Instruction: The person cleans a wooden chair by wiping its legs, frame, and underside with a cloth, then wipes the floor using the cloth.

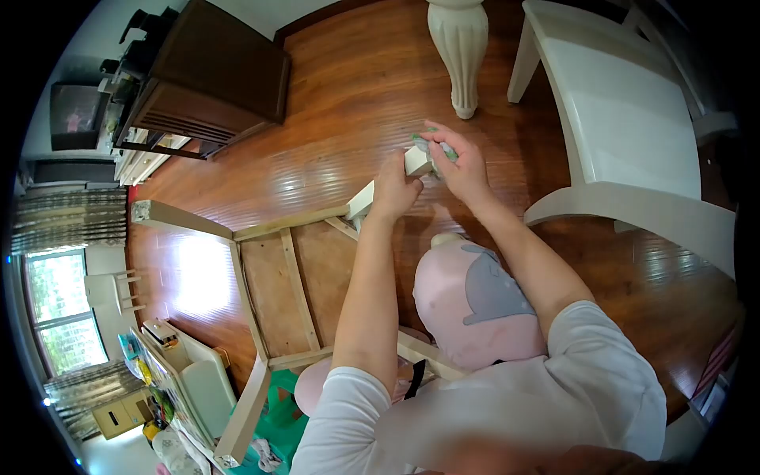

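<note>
A white wooden chair (297, 277) lies tipped over in front of me, with its bare plywood underside and bracing strips facing me. My left hand (393, 188) is wrapped around one of its legs (362, 199), close to the leg's end. Just past it, my right hand (467, 168) grips a crumpled white and green cloth or wrapper (437, 150) at the tip of that leg. What lies under the fingers is partly hidden. Over my bent knee, pink cloth with a grey patch (495, 293) shows below my arms.
A fluted white table leg (459, 55) stands ahead, with an upright white chair (633, 103) on the right. A dark wooden cabinet (210, 71) is at the upper left. A green bag (281, 416) lies near the tipped chair, on glossy wooden flooring (340, 103).
</note>
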